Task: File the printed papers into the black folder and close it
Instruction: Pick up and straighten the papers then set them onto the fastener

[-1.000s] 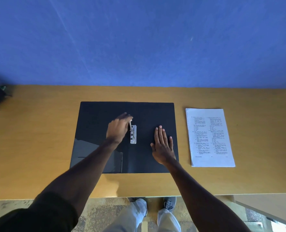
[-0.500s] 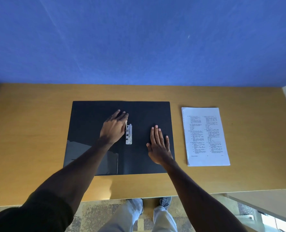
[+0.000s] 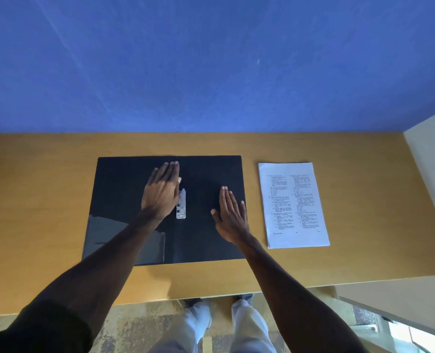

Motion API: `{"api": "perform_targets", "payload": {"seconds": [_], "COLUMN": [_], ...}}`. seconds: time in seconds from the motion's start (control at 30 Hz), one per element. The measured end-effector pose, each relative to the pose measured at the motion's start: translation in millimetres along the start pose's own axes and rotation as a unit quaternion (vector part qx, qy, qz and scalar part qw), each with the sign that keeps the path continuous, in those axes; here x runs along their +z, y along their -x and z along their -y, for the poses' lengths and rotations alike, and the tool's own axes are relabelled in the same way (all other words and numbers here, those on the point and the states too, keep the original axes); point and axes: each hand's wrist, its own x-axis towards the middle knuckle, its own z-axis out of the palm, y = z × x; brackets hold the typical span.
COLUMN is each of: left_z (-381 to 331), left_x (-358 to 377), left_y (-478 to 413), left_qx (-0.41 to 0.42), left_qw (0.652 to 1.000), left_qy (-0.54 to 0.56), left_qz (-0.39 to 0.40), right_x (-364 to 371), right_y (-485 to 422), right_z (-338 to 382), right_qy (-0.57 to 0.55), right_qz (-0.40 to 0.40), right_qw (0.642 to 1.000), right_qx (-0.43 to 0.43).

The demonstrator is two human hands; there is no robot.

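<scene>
Black sleeve [image 3: 40, 329], pale grey trousers [image 3: 198, 329]

Left hand [image 3: 161, 194] fingers now flattened, extended past metal clip [image 3: 181, 205].

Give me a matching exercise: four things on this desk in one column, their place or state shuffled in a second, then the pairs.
1. black folder
2. printed papers
3. metal clip
4. right hand

A. flat on the folder's right half
B. at the folder's middle fold
C. lying open
D. on the desk, right of the folder

Pairs: 1-C, 2-D, 3-B, 4-A
</scene>
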Motion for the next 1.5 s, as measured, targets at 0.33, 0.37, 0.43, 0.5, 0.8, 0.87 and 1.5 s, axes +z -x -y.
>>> {"api": "perform_targets", "payload": {"seconds": [0.33,0.37,0.43,0.5,0.8,0.87,1.5], "left_z": [-179.1,-198.7,-237.0,-270.7,-342.0,-349.3,-352.6], "left_x": [6.7,9.7,15.0,19.2,34.8,36.2,42.1], "left_y": [11.6,12.0,10.9,9.8,2.1,2.5,-3.4], "left_qx": [0.015,0.016,0.012,0.006,-0.058,-0.084,-0.158], "left_qw": [0.997,0.997,0.994,0.992,0.983,0.972,0.938], "left_qy": [0.069,0.080,0.105,0.120,0.130,0.158,0.282], "left_qz": [0.008,0.011,0.020,0.037,0.120,0.151,0.123], "right_x": [-74.0,-82.2,-97.1,-108.1,-132.3,-135.5,-145.9], "right_y": [50.1,54.2,61.0,65.6,57.9,53.0,26.8], "right_z": [-134.7,-149.8,-178.6,-204.0,-252.3,-255.9,-257.2], "right_qy": [0.018,0.016,-0.003,-0.029,-0.109,-0.122,-0.262], "right_qz": [-0.102,-0.110,-0.128,-0.143,-0.089,-0.080,-0.092], "right_qw": [0.992,0.989,0.982,0.972,0.958,0.958,0.920], "right_qx": [0.077,0.096,0.141,0.184,0.251,0.249,0.275]}}
